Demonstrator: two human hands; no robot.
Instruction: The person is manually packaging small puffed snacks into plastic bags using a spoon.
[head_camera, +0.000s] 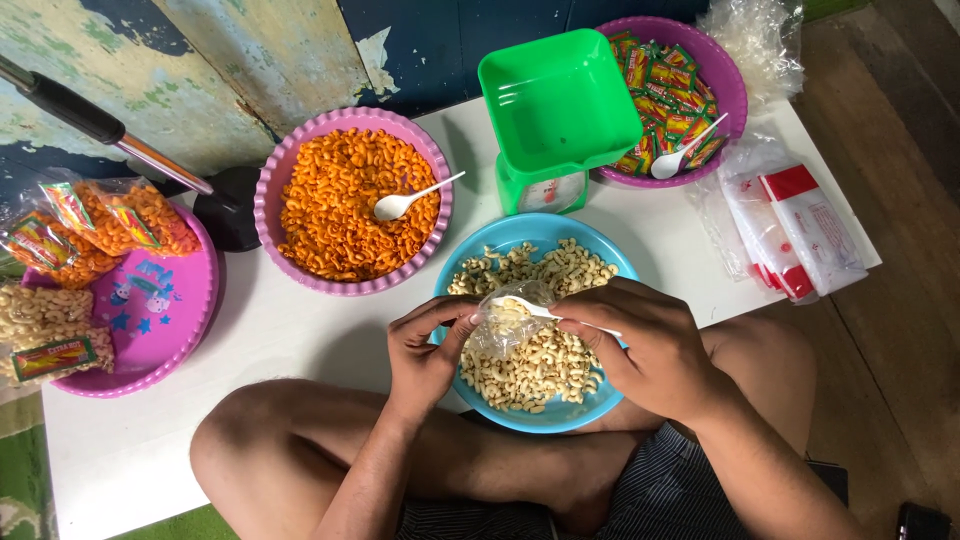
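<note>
Blue bowl (600, 400) full of pale curly snack pieces sits right under both hands, on a low white table (250, 340) in front of the person's crossed legs. Left hand (425, 350) is pinched shut around the edge of a small clear plastic bag (505, 325), holding its mouth open just above the bowl. Right hand (640, 345) is closed on the handle of a white plastic spoon (525, 308), whose scoop end is poked into the bag with a few pale pieces on it (the bag already looks partly filled, though it's crinkly and hard to see through). Just beyond the left hand there's a pink bowl (275, 180) heaped with orange curly snacks, with another white spoon (405, 200) lying in it. Straight ahead of the hands stands a green kitchen scale (560, 110) with a square tray on top. Beyond the right hand, a purple bowl (725, 75) holds small colourful sachets and a third spoon. Off to the far left, a pink tray (165, 300) carries finished sealed packs of both snacks. Out past the right hand lies a stack of clear bags (800, 230) with red and white labels.
</note>
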